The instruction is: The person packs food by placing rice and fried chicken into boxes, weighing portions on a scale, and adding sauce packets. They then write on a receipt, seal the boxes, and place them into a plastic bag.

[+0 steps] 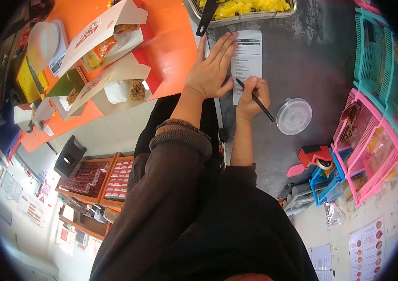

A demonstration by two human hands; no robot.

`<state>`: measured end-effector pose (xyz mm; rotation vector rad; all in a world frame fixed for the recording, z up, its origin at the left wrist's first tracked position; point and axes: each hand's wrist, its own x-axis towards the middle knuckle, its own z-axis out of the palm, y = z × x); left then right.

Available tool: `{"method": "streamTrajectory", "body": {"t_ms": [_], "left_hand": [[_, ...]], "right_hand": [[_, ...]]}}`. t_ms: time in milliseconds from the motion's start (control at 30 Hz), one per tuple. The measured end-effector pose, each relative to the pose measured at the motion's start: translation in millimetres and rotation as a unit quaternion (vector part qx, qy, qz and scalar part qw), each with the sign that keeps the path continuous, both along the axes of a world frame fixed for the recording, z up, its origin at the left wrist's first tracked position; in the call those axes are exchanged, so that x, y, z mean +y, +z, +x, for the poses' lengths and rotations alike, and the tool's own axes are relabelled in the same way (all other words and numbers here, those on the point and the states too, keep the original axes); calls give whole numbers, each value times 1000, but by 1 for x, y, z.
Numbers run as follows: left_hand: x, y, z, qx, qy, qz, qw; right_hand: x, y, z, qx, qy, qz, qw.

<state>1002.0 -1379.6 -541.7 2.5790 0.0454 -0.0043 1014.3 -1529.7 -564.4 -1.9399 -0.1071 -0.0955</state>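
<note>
A long printed receipt [250, 63] lies on the dark grey counter [297, 65]. My left hand [210, 68] presses flat across its left edge, fingers stretched out towards the tray. In my right hand [253, 99] is a black pen [264, 108], held in a writing grip with its tip over the receipt's lower half. A round clear plastic lid [294, 117] sits just to the right of that hand. Near my left fingertips, a black utensil handle [206, 18] sticks out from the metal tray.
A metal tray [255, 13] of yellow food stands at the top. Open cardboard boxes of fried food [114, 42] cover the orange table [171, 51] on the left. Teal baskets [372, 61], pink baskets [372, 159] and a red tape dispenser [314, 154] line the right side.
</note>
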Motion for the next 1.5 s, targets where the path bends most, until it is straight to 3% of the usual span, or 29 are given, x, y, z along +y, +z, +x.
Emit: {"method": "streamTrajectory", "body": {"t_ms": [33, 100, 133, 300, 367, 533, 600, 700, 767, 833, 967, 1067, 1100, 1300, 1367, 1500], "left_hand": [[-1, 0, -1, 0, -1, -2, 1000], [-1, 0, 0, 7, -2, 4, 1000], [0, -2, 2, 4, 1, 3, 1000], [-1, 0, 0, 13, -2, 7, 1000], [-1, 0, 0, 15, -2, 4, 1000], [-1, -2, 0, 16, -2, 1, 1000], [-1, -2, 0, 11, 1, -8, 1000], [-1, -3, -1, 9, 0, -2, 1000], [-1, -2, -1, 9, 0, 0, 1000], [-1, -2, -1, 10, 0, 4, 1000], [-1, -4, -2, 8, 0, 7, 1000], [-1, -4, -1, 2, -1, 6, 1000], [-1, -4, -1, -2, 0, 4, 1000], [-1, -5, -1, -4, 3, -5, 1000], [-1, -5, -1, -1, 1, -4, 1000], [-1, -5, -2, -3, 2, 0, 1000]], "right_hand": [[-3, 1, 0, 0, -1, -2, 1000], [-11, 4, 7, 86, -188, 114, 972], [-15, 6, 8, 82, -199, 107, 971], [-16, 0, -1, 14, -56, 48, 997], [-17, 0, 1, -49, 18, -59, 997], [-16, 3, -2, 53, -123, 52, 990], [-19, -1, -6, -10, 15, -31, 999], [-18, -2, -4, -29, -30, -39, 998], [-17, 5, -4, 33, -66, 1, 997], [-21, 1, -4, -27, 56, -38, 997], [-21, 0, -4, -47, 27, -62, 997], [-21, 3, -5, 96, -95, 141, 981], [-21, 2, -8, 96, -95, 142, 981], [-26, 3, -18, 45, -65, 68, 995], [-25, 6, -18, 23, -10, 0, 1000], [-24, 4, -18, 4, 5, -19, 1000]]}}
